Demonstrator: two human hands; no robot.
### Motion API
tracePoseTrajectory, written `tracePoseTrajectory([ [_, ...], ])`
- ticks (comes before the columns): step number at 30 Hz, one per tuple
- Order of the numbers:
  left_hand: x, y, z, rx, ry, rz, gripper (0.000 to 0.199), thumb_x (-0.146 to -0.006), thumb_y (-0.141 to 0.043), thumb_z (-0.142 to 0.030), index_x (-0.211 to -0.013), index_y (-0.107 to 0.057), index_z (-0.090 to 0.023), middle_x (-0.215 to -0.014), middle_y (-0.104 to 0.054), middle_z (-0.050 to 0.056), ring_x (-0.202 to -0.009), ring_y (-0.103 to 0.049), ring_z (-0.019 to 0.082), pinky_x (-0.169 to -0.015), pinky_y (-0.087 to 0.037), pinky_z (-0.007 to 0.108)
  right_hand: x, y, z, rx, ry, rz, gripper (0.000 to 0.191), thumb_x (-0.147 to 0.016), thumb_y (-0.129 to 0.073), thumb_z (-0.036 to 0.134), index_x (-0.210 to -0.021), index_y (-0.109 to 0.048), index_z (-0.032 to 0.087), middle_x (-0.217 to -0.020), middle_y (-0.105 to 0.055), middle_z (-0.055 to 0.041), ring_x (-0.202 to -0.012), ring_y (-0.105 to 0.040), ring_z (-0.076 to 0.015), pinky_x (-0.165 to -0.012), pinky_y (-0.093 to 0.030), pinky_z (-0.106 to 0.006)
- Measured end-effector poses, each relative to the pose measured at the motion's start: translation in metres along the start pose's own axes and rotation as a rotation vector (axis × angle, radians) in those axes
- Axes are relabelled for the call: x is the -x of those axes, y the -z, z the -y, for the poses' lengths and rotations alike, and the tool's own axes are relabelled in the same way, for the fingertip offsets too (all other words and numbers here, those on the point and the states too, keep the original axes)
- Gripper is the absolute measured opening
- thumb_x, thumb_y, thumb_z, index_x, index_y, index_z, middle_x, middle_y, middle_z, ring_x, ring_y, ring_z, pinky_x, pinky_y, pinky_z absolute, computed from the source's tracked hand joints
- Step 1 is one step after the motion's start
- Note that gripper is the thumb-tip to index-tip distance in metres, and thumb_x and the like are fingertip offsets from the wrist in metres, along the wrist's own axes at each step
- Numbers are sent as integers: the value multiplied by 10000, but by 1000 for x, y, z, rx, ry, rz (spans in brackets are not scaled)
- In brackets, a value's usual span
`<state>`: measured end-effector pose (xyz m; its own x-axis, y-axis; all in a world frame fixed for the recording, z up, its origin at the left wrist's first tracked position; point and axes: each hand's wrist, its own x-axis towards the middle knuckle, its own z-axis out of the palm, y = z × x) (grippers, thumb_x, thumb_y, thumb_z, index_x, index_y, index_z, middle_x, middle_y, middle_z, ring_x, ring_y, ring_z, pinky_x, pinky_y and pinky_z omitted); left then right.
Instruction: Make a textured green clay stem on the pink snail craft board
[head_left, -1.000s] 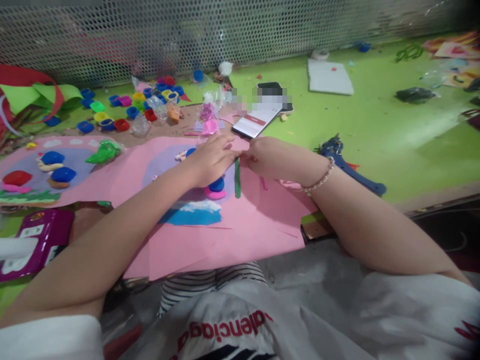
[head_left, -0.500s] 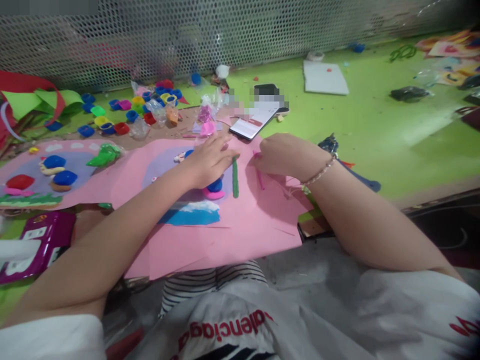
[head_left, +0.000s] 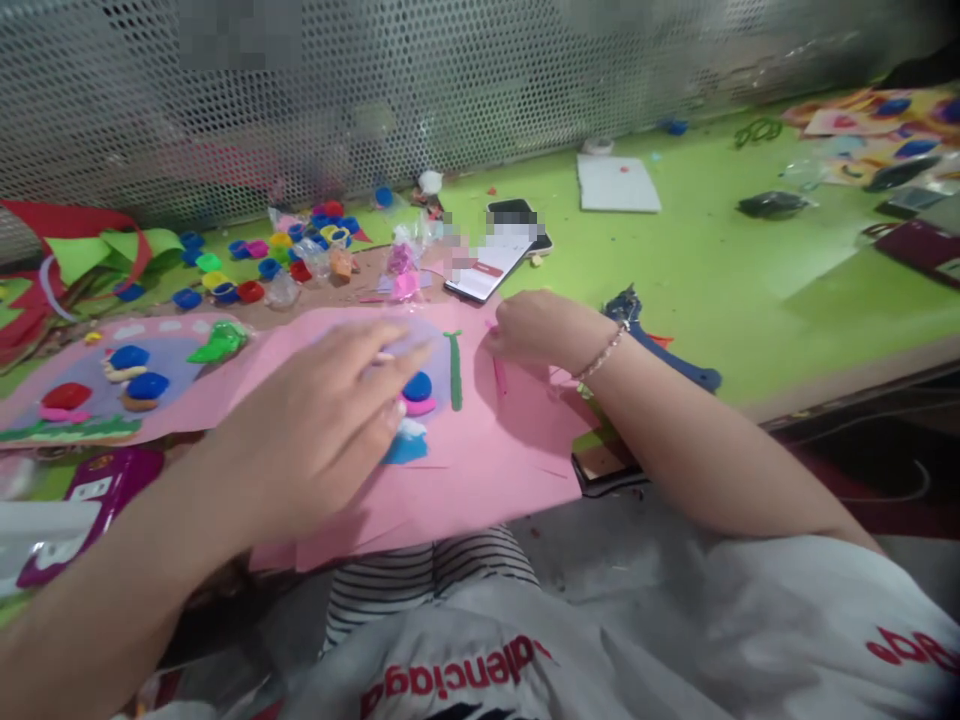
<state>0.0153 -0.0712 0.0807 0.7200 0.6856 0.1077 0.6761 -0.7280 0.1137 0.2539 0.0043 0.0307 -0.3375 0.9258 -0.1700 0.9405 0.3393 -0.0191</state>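
Observation:
My left hand (head_left: 330, 400), somewhat blurred, hovers above the left part of the pink paper sheet (head_left: 480, 500); its fingers are stretched out and nothing shows in them. It partly covers a lilac painted area and a blue and white patch (head_left: 406, 447). Beyond its fingertips sits a blue clay piece (head_left: 418, 386) with a pink strip below. A green clay strip (head_left: 456, 372) stands along the lilac area's right edge. On the sheet's right side, my right hand (head_left: 536, 330) is closed on a thin pink stick (head_left: 500, 376); the fingertips are mostly hidden.
A phone (head_left: 491, 265) lies past the sheet. Small colored clay tubs (head_left: 251, 291) crowd the back left. Another decorated pink sheet (head_left: 172, 420) lies at left, above a purple box (head_left: 124, 490). Dark blue scissor-like handles (head_left: 675, 365) are right of my right wrist.
My left hand has come off the green strip's top and moved left and toward me. A small crosspiece now shows at that top. The view has shifted slightly; my right hand keeps its place.

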Motion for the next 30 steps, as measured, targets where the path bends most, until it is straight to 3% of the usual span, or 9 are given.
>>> tracePoseTrajectory([
  [3,32,-22,-5,-79,-5,116,518,-904,-327,-323,-1387,-468,-198,-1430,-469,133,-1299,-444,313,-1064,-405,504,2,2,5,-18,-11,31,206,-791,-518,217,-646,-651,153,-550,-578,-113,-609,-610,-231,-511,-422,-315],
  [5,48,-38,-5,-93,-121,139,506,-879,-388,-293,-1363,-503,-201,-1399,-512,127,-1281,-470,296,-1069,-415,470,6,4,9,-17,-29,40,206,-800,-526,203,-660,-666,147,-576,-599,-128,-665,-636,-253,-541,-449,-325],
  [12,71,-78,7,-61,-305,115,609,-869,-514,-395,-1422,-398,-169,-1474,-423,130,-1389,-326,286,-1091,-386,468,20,17,17,191,1,119,189,-788,-514,76,-809,-700,99,-922,-691,-192,-990,-642,-311,-756,-490,-355],
  [14,72,-83,8,-35,-335,100,627,-860,-530,-393,-1428,-386,-167,-1464,-440,116,-1394,-317,281,-1112,-352,477,19,16,13,202,15,96,233,-816,-466,62,-890,-687,65,-955,-684,-210,-975,-644,-305,-739,-480,-351],
  [17,70,-85,7,-36,-360,65,581,-854,-545,-342,-1397,-435,-166,-1426,-494,86,-1369,-362,253,-1137,-313,456,13,11,4,154,46,4,279,-851,-426,68,-1038,-627,15,-891,-678,-204,-780,-647,-256,-600,-439,-326],
  [20,64,-82,3,-54,-381,-14,482,-861,-549,-359,-1301,-546,-162,-1348,-576,55,-1305,-441,212,-1162,-256,398,4,8,-6,-53,104,-142,358,-863,-405,50,-1194,-541,43,-848,-672,-140,-620,-576,-166,-511,-372,-274],
  [24,56,-82,2,-31,-347,-77,332,-926,-480,-400,-1165,-644,-239,-1234,-660,-34,-1218,-517,130,-1183,-160,300,-11,6,-9,-619,198,-347,396,-905,-351,55,-1256,-509,149,-852,-658,-46,-581,-544,-75,-536,-400,-209],
  [27,57,-87,10,-6,-338,-119,318,-963,-417,-423,-1126,-658,-295,-1196,-674,-86,-1170,-548,92,-1157,-226,259,-22,1,-7,-1046,225,-331,306,-912,-351,80,-1051,-617,138,-959,-652,-63,-655,-594,-66,-573,-458,-204],
  [30,61,-93,21,-26,-330,-92,290,-977,-419,-376,-1141,-649,-311,-1207,-660,-133,-1107,-565,30,-1070,-326,145,-30,-4,-6,-1275,198,-273,191,-888,-480,128,-981,-647,141,-962,-657,-63,-774,-617,-98,-646,-507,-228],
])
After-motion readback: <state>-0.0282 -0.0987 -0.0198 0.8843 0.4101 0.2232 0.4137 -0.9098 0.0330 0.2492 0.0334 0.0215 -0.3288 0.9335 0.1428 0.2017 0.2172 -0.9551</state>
